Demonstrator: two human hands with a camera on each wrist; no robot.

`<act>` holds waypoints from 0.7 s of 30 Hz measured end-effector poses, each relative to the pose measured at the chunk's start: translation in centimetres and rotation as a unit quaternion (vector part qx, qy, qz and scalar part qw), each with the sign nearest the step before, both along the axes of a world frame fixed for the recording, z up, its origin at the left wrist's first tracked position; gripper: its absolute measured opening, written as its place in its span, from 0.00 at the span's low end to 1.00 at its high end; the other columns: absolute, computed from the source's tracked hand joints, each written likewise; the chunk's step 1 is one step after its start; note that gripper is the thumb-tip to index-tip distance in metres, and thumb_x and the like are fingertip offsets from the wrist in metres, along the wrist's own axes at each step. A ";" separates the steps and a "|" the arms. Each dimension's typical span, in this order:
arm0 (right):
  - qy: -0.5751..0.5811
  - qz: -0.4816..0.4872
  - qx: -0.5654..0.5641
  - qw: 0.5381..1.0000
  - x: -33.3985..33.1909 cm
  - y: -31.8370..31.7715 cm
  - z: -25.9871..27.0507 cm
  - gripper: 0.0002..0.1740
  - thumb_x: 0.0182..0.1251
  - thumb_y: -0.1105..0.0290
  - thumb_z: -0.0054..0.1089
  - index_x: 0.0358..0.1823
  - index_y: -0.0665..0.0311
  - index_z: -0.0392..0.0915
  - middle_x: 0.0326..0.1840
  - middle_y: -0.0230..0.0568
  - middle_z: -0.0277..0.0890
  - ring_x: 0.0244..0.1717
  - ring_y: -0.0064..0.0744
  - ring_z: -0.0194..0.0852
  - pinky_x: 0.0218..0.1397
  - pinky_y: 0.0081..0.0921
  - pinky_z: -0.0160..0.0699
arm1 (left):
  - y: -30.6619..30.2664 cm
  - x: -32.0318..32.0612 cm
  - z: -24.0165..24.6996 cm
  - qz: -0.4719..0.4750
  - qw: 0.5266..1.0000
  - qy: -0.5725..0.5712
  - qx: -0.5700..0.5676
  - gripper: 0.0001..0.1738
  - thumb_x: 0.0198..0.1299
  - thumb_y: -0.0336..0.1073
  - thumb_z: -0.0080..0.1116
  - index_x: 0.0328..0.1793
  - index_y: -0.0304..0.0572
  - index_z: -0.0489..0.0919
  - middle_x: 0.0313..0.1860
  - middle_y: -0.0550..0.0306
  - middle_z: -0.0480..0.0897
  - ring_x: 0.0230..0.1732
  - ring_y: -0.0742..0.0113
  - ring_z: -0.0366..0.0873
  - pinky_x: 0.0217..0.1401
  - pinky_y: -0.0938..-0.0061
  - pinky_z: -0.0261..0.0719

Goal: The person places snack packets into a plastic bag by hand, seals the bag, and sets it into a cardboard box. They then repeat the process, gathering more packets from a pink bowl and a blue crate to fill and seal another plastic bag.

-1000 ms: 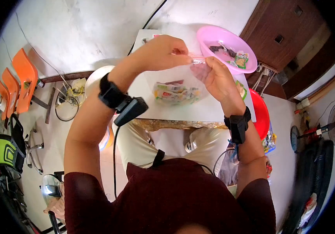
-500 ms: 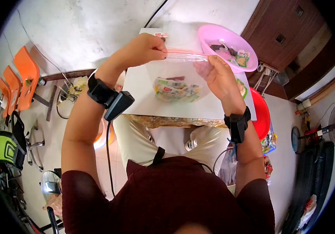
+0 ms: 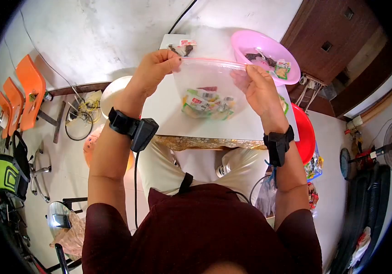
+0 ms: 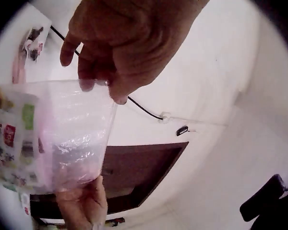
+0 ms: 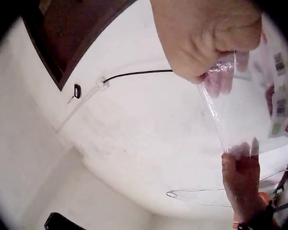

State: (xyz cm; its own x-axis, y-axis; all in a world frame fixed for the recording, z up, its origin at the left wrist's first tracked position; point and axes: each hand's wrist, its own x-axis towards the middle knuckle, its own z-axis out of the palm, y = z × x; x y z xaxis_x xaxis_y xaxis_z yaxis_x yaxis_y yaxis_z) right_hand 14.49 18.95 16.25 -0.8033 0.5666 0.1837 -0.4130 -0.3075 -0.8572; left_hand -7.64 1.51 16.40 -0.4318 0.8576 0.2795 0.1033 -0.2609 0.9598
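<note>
A clear zip bag (image 3: pixel 212 77) with a pinkish zip strip hangs stretched between both hands above the white table (image 3: pixel 166 121). Several small printed food packets (image 3: pixel 205 102) lie at the bottom of the bag. My left hand (image 3: pixel 155 68) pinches the left top corner, thumb against fingertips, as the left wrist view also shows of the bag's edge (image 4: pixel 86 124). At the opposite corner my right hand (image 3: pixel 260 89) pinches the strip, with its fingers (image 5: pixel 218 84) behind the clear plastic in the right wrist view. The zip line runs nearly straight from one hand to the other.
A pink basin (image 3: pixel 292 52) with packets inside stands at the table's back right. Dark scraps and a red-and-white packet (image 3: pixel 186 43) lie at the back left. A red basin (image 3: pixel 303 132) is right of the table, a white bucket (image 3: pixel 113 91) to its left.
My left hand has moved left along the zip strip, from near the right hand to the left corner. The bag's top is now spread wide; my right hand has stayed almost in place.
</note>
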 end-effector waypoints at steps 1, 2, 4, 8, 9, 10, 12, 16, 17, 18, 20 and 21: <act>-0.002 -0.005 0.010 1.000 0.1 0.1 0.1 0.08 0.71 0.67 0.50 0.39 0.64 0.75 0.41 0.41 0.79 0.44 0.31 0.79 0.51 0.28 0.78 | 0.1 0.1 0.0 -0.007 1.000 -0.012 0.011 0.05 0.61 0.35 0.59 0.35 0.44 0.77 0.32 0.65 0.79 0.33 0.76 0.74 0.46 0.79 0.72; -0.010 -0.002 0.027 1.000 0.2 0.7 -0.2 0.08 0.71 0.67 0.50 0.39 0.64 0.75 0.41 0.39 0.80 0.44 0.29 0.79 0.50 0.26 0.77 | 0.2 0.1 -0.1 0.000 1.000 -0.026 0.016 0.05 0.62 0.35 0.57 0.35 0.44 0.76 0.33 0.64 0.80 0.34 0.75 0.75 0.47 0.78 0.72; -0.023 0.005 0.062 0.998 0.2 1.9 -1.0 0.09 0.72 0.66 0.50 0.39 0.64 0.76 0.41 0.37 0.80 0.43 0.26 0.79 0.49 0.24 0.76 | 0.5 0.2 -0.3 0.014 0.998 -0.054 0.027 0.06 0.64 0.34 0.54 0.34 0.44 0.74 0.36 0.60 0.81 0.37 0.72 0.76 0.50 0.74 0.73; -0.079 -0.024 0.144 0.986 0.5 2.7 -1.0 0.14 0.71 0.61 0.51 0.45 0.65 0.77 0.44 0.37 0.80 0.45 0.25 0.77 0.51 0.25 0.75 | 1.4 1.8 -0.1 -0.014 0.983 -0.158 0.096 0.05 0.67 0.32 0.49 0.36 0.42 0.71 0.41 0.52 0.81 0.44 0.62 0.81 0.55 0.66 0.76; -0.110 -0.074 0.191 0.973 0.4 2.9 -0.5 0.14 0.69 0.61 0.53 0.44 0.65 0.78 0.42 0.35 0.80 0.44 0.25 0.77 0.49 0.25 0.74 | 1.4 2.0 0.1 -0.006 0.981 -0.169 0.092 0.06 0.67 0.31 0.48 0.35 0.42 0.71 0.41 0.50 0.81 0.46 0.59 0.81 0.55 0.64 0.77; -0.140 -0.123 0.238 0.953 0.2 3.1 0.1 0.14 0.68 0.61 0.56 0.42 0.66 0.79 0.40 0.34 0.80 0.42 0.24 0.77 0.47 0.24 0.74 | 1.5 2.2 0.3 0.003 0.980 -0.180 0.088 0.06 0.67 0.30 0.47 0.35 0.41 0.71 0.41 0.48 0.82 0.47 0.57 0.81 0.55 0.62 0.78; -0.064 -0.257 0.480 0.836 -0.8 2.5 1.8 0.16 0.63 0.61 0.60 0.43 0.67 0.79 0.38 0.37 0.80 0.41 0.30 0.77 0.46 0.27 0.74 | 1.7 2.3 0.3 0.021 0.978 -0.187 0.090 0.06 0.67 0.30 0.48 0.35 0.40 0.71 0.41 0.48 0.81 0.46 0.55 0.82 0.53 0.62 0.80; -0.028 -0.268 0.732 0.626 -3.5 -0.1 5.4 0.20 0.54 0.62 0.65 0.44 0.67 0.78 0.39 0.45 0.80 0.41 0.42 0.77 0.44 0.31 0.73 | 2.1 2.0 -0.1 0.015 0.978 -0.186 0.094 0.06 0.67 0.30 0.49 0.35 0.39 0.71 0.40 0.48 0.81 0.44 0.56 0.83 0.52 0.63 0.81; -0.053 -0.214 0.721 0.657 -4.3 -0.3 5.4 0.18 0.53 0.62 0.66 0.43 0.66 0.79 0.38 0.45 0.80 0.39 0.43 0.77 0.42 0.30 0.73 | 2.2 2.1 -0.2 0.012 0.979 -0.181 0.095 0.06 0.67 0.30 0.49 0.35 0.39 0.71 0.40 0.48 0.81 0.44 0.56 0.83 0.52 0.63 0.81; -0.078 -0.158 0.707 0.685 -5.2 -0.3 5.3 0.17 0.52 0.62 0.66 0.41 0.65 0.79 0.36 0.45 0.80 0.37 0.43 0.77 0.40 0.30 0.73 | 2.3 2.0 -0.2 0.010 0.980 -0.175 0.097 0.06 0.67 0.30 0.49 0.35 0.39 0.71 0.40 0.48 0.81 0.44 0.56 0.83 0.53 0.62 0.81; -0.142 -0.075 0.681 0.715 -5.8 0.1 5.7 0.15 0.51 0.63 0.66 0.36 0.64 0.80 0.33 0.45 0.80 0.33 0.42 0.77 0.36 0.30 0.73 | 2.3 2.0 -0.3 0.008 0.981 -0.167 0.095 0.06 0.67 0.30 0.49 0.35 0.40 0.72 0.40 0.48 0.81 0.44 0.56 0.83 0.53 0.62 0.81; -0.183 -0.047 0.670 0.718 -5.7 0.4 6.3 0.14 0.50 0.62 0.67 0.34 0.64 0.80 0.31 0.45 0.80 0.30 0.41 0.77 0.34 0.30 0.73 | 2.2 1.9 -0.2 0.009 0.982 -0.164 0.092 0.06 0.67 0.30 0.49 0.35 0.40 0.72 0.40 0.48 0.81 0.44 0.56 0.83 0.54 0.62 0.81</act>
State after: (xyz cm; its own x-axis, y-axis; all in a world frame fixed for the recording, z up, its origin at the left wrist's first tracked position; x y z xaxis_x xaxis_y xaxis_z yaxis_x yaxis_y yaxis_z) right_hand 8.78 19.36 22.53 -0.9064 0.1319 0.4014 -0.0505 0.9094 -0.4128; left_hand -5.73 3.73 16.24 -0.5392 0.7971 0.2719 -0.1970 -0.4332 0.8795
